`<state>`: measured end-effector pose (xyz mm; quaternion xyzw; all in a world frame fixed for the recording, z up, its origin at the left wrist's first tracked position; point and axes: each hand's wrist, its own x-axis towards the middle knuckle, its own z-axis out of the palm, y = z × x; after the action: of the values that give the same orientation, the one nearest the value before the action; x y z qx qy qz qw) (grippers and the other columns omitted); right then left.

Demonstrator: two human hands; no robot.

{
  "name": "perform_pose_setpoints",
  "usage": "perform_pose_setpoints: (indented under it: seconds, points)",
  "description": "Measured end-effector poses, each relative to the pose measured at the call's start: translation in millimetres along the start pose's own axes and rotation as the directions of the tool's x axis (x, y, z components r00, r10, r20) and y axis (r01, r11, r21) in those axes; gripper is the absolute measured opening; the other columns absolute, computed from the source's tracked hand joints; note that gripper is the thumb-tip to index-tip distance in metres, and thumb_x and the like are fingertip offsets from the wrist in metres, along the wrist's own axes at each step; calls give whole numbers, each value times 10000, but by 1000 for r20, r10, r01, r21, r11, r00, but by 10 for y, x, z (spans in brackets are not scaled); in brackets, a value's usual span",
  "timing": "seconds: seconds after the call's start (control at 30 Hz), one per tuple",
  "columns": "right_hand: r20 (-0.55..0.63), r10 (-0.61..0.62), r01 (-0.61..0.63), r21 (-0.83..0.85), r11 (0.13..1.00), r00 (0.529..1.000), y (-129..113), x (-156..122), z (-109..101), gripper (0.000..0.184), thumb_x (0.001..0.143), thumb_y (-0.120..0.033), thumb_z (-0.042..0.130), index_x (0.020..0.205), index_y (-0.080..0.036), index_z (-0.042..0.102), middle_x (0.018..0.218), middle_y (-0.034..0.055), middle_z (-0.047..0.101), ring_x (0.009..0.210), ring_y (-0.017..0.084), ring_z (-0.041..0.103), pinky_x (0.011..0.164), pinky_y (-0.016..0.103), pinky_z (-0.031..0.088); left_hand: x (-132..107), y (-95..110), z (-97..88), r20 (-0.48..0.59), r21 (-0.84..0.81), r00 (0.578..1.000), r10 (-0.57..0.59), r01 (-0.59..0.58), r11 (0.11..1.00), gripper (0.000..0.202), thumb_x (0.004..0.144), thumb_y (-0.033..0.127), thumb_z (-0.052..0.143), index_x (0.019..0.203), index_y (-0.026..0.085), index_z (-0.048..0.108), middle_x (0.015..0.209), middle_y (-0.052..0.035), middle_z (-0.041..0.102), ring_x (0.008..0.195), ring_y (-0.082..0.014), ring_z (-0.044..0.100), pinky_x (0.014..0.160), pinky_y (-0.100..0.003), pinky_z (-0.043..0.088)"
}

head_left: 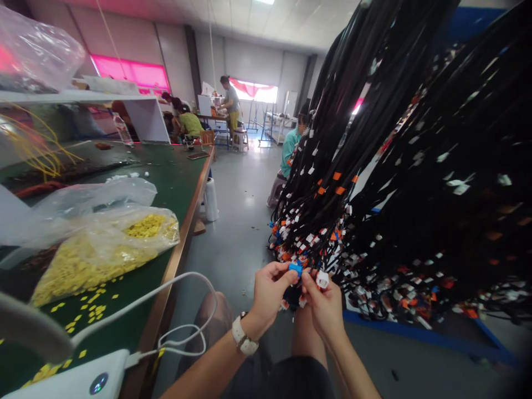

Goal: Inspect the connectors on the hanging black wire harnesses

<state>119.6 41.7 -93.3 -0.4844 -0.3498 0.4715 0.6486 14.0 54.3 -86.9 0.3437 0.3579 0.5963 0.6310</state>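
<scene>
Between the thumb and forefinger of my left hand (268, 291) is a small blue connector (295, 270). My right hand (324, 305) is closed close beside it, its thumb and forefinger pinched at the connector's right side. A white connector (322, 279) sticks up from the fingers of that hand. Whatever thin wires lie inside the right-hand pinch are too small to make out. Just behind both hands hangs a thick bundle of black cables (332, 166), its ends crowded with white, orange and blue connectors.
On the left, a green-topped table (183, 183) bears a clear bag of small yellow pieces (100, 255), some spilled. A white power bank (83, 382) with a white cable (195, 274) lies at the near edge. More black cables (457, 183) hang right. People sit and stand farther back.
</scene>
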Motion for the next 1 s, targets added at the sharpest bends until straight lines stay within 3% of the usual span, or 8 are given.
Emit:
perform_pose_setpoints:
  seconds: [0.2,0.4,0.53,0.73,1.0]
  points:
    - [118,97,-120,211,970,988,-63,17,-46,240,645,-309,742,642,-153,560,447,-82,408,356,12,242,347,159,200,10,111,-20,233,-173,959,-161,204,964,281,641,269,748,831,110,615,818,-53,651,720,-127,619,743,-275,500]
    - [164,163,-193,188,963,973,-95,42,-117,258,631,-315,757,624,-148,560,452,-74,427,353,1,241,342,145,167,2,114,-62,459,-64,839,-290,357,932,428,761,312,637,1140,141,538,750,-59,628,617,-126,619,596,-233,498]
    - [167,180,-203,130,971,969,-111,40,-162,262,608,-321,774,630,-137,588,462,-63,441,367,3,264,343,143,174,-8,107,-77,528,-86,809,-256,351,932,389,794,271,593,1151,132,531,820,-96,641,706,-160,645,645,-254,514]
    - [236,184,-210,90,973,954,-129,40,-213,243,656,-319,743,632,-132,590,480,-51,457,381,4,276,347,144,159,-33,50,-46,521,-132,839,-157,261,956,321,755,242,633,1032,92,574,796,-99,646,661,-146,641,647,-244,511]
    - [250,182,-207,80,975,951,-69,24,-178,250,647,-328,745,676,-147,575,458,-66,450,346,0,268,344,154,139,-59,27,-9,358,-2,927,-114,123,992,293,703,282,642,919,93,584,590,-31,618,465,-120,586,476,-205,461]
